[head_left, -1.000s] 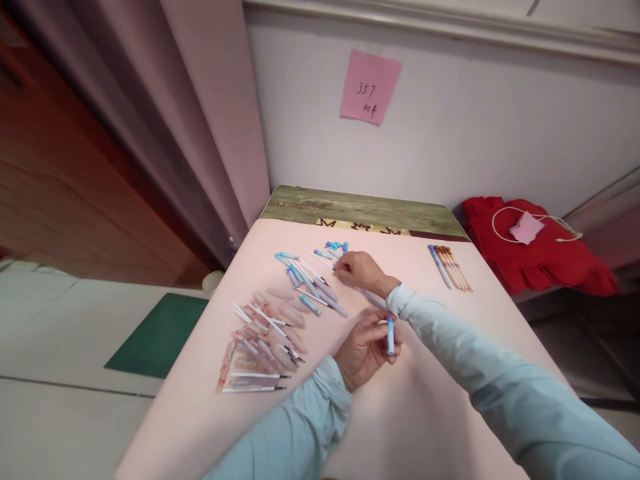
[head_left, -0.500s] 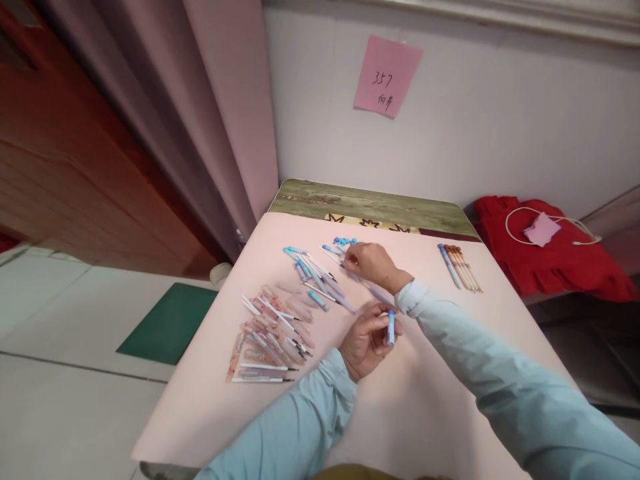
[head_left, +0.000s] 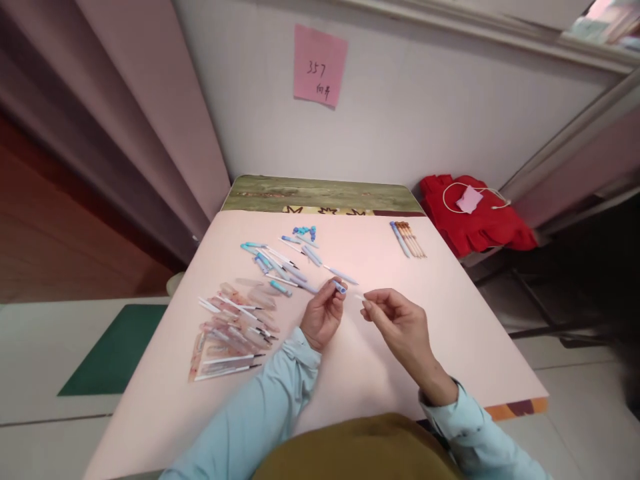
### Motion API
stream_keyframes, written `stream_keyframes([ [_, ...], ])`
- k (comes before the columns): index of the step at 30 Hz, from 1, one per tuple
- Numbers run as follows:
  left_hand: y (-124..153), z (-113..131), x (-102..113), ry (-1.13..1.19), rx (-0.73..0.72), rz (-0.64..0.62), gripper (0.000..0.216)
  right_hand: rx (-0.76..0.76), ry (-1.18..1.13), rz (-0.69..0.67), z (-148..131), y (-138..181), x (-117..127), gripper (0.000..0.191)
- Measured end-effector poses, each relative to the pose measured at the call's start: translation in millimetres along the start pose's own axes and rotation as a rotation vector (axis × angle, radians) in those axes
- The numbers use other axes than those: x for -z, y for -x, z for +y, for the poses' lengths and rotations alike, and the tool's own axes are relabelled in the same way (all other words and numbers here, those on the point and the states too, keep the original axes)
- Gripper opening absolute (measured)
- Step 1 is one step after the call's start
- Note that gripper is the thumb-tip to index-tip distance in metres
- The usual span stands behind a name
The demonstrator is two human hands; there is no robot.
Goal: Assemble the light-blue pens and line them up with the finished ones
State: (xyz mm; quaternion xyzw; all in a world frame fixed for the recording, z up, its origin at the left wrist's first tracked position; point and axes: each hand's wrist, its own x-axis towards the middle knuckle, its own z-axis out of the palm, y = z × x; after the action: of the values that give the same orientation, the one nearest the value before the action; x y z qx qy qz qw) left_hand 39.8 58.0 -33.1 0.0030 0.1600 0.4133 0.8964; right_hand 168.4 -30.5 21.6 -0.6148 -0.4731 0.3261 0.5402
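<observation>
Table (head_left: 475, 320) with loose pen parts (head_left: 295, 272) at left and, above its middle, right hand (head_left: 400, 327) and left hand (head_left: 323, 319), both curled into pinches, left on a hollow-ended blue tube (head_left: 340, 288), right on a thinner white piece (head_left: 360, 297), near but apart, apparently at a fitting step next calling for careful alignment.

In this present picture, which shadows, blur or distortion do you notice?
Head view: soft shadow on the pale tabletop between the forearms; head view: the thin white piece in the right hand looks blurred; head view: the curtain leans, likely wide-angle distortion.
</observation>
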Motion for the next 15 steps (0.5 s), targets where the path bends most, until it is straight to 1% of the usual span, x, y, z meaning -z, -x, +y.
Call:
stream_keyframes([
  [2,3,2,0,0.068,0.045,-0.013,0.029,0.070,0.034,0.020,-10,3,1,0.015],
  [5,5,4,1,0.132,0.075,-0.022,0.032,0.230,0.161,0.015,-27,4,-4,0.009],
  [9,3,5,1,0.093,0.063,0.024,0.030,0.440,0.352,0.048,-36,2,-20,0.007],
  [12,1,4,1,0.060,0.052,0.058,0.027,0.498,0.452,0.071,-31,-2,-27,0.009],
  [15,0,2,1,0.033,0.024,0.043,0.023,0.471,0.541,0.059,-25,-5,-28,0.012],
])
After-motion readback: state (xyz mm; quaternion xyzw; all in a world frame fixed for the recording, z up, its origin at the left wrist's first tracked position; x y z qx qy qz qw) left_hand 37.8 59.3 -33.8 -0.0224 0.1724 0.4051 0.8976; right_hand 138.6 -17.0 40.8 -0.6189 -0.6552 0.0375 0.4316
